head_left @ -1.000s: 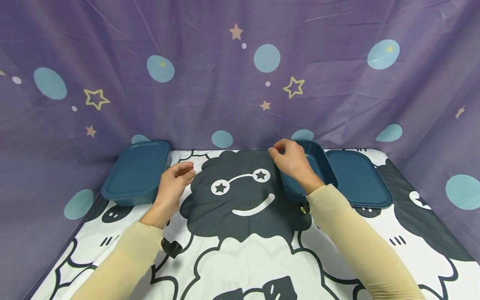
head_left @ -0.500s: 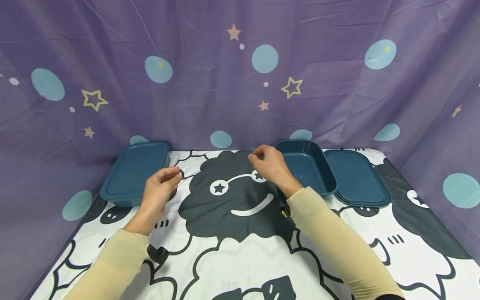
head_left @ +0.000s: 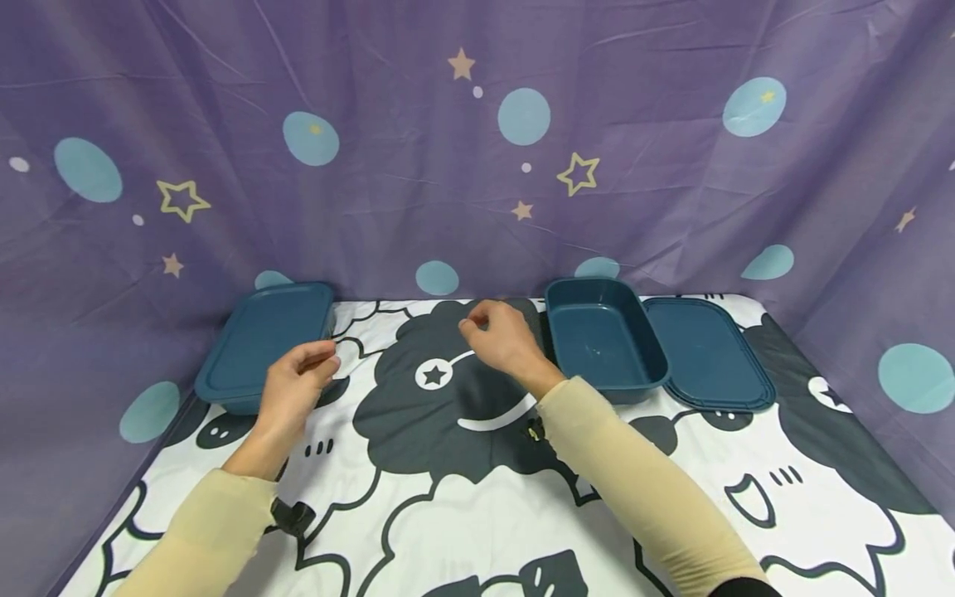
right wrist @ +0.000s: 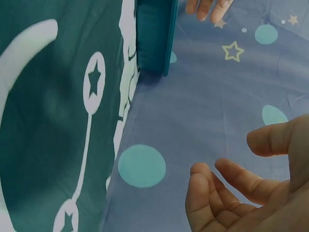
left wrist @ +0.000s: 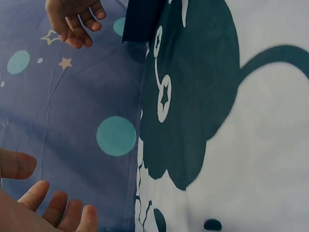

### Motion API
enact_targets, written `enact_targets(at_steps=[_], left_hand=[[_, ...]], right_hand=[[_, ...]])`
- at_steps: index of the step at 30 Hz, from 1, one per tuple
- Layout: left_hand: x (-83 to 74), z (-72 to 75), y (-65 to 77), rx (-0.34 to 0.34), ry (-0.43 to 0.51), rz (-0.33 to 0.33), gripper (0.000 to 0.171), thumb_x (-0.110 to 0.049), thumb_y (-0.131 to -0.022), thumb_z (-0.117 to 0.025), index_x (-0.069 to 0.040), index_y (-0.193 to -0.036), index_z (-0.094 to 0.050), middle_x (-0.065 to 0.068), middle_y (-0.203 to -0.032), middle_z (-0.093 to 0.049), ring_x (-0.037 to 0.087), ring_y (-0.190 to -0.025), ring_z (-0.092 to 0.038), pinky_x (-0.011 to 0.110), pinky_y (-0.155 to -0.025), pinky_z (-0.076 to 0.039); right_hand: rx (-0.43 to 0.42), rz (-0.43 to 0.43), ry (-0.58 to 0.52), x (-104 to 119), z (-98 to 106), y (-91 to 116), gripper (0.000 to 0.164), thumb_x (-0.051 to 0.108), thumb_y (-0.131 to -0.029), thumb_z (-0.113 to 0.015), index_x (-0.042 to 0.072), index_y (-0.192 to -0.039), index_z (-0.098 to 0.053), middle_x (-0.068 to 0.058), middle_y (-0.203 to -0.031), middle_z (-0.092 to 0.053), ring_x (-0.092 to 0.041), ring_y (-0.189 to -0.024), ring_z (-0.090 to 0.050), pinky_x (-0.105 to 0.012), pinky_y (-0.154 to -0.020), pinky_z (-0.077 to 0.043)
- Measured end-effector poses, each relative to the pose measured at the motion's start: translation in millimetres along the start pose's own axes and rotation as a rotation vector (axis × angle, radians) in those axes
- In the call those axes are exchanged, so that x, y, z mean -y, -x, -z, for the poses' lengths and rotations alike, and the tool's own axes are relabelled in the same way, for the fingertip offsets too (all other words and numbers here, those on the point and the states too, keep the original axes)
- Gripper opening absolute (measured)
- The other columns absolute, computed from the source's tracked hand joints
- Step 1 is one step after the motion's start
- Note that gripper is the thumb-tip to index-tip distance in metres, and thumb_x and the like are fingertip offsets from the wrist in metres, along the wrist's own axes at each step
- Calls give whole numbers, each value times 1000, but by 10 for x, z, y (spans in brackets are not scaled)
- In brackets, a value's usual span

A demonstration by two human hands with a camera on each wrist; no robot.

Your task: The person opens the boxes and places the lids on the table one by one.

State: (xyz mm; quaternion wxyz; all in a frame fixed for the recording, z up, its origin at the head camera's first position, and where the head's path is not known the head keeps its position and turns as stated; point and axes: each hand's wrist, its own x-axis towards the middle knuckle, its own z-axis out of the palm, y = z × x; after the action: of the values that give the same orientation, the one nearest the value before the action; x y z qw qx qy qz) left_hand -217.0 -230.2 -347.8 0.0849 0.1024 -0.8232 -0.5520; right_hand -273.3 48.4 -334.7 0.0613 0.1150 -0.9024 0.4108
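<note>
Hovering left hand [head_left: 293, 385], right hand [head_left: 507, 338], fingers [right wrist: 244, 181] relaxed, parted, smooth round-cornered lidded box [head_left: 264, 340], glossy plastic open box [head_left: 601, 336]

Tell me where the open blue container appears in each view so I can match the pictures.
Head: the open blue container, right of centre, beside a flat lid.
Left wrist: the open blue container at the top edge, just left of centre, partly cut off.
Right wrist: not in it; the lidded container is at the top.
Shared landmark: the dark printed patch with star eyes.
</note>
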Motion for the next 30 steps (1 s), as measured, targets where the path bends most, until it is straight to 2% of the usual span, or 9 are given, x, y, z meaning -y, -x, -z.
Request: enact_targets(at_steps=[5,12,20,23,28,30], left_hand=[[55,65,6,-11,-10,1,40,-18,-95,-58,-4,-132,-54,12,-126,-55,4,-95,-55,20,-81,-48],[123,143,6,-16,-19,-32,42,-20,-95,-58,-1,-132,-53,16,-126,-54,0,-91,-55,15,-81,-48],[209,233,16,-45,-27,21,46,-22,-95,-59,-3,-136,-50,14,-130,-52,8,-96,-57,18,-81,-48],[226,252,21,-55,-14,19,45,-20,-95,-59,-2,-136,-50,13,-127,-53,7,-95,-58,17,-80,-49],[262,291,31,-77,15,24,44,-15,-94,-60,1,-134,-50,7,-116,-56,-1,-87,-56,15,-77,-49],[300,322,29,-88,8,26,44,-15,-94,-60,1,-133,-51,5,-113,-57,0,-87,-56,16,-76,-50]], right_hand=[[10,16,-2,23,-100,8,21,30,-92,-59,13,-100,-68,-2,-103,-64,-19,-96,-59,-39,-82,-48],[14,16,-6,66,-199,-16,20,30,-92,-59,14,-98,-68,-1,-102,-65,-20,-97,-59,-39,-83,-48],[65,35,22,153,-350,-22,25,32,-94,-55,14,-105,-68,-2,-109,-62,-20,-100,-59,-38,-85,-48],[78,33,27,176,-406,-16,25,32,-94,-54,14,-105,-68,-1,-108,-62,-18,-97,-58,-37,-83,-48],[100,23,-1,203,-522,-21,25,31,-95,-55,13,-106,-67,0,-104,-63,-16,-90,-58,-35,-79,-49],[104,27,0,220,-574,-25,25,31,-95,-55,13,-106,-67,0,-103,-63,-16,-89,-59,-35,-79,-49]])
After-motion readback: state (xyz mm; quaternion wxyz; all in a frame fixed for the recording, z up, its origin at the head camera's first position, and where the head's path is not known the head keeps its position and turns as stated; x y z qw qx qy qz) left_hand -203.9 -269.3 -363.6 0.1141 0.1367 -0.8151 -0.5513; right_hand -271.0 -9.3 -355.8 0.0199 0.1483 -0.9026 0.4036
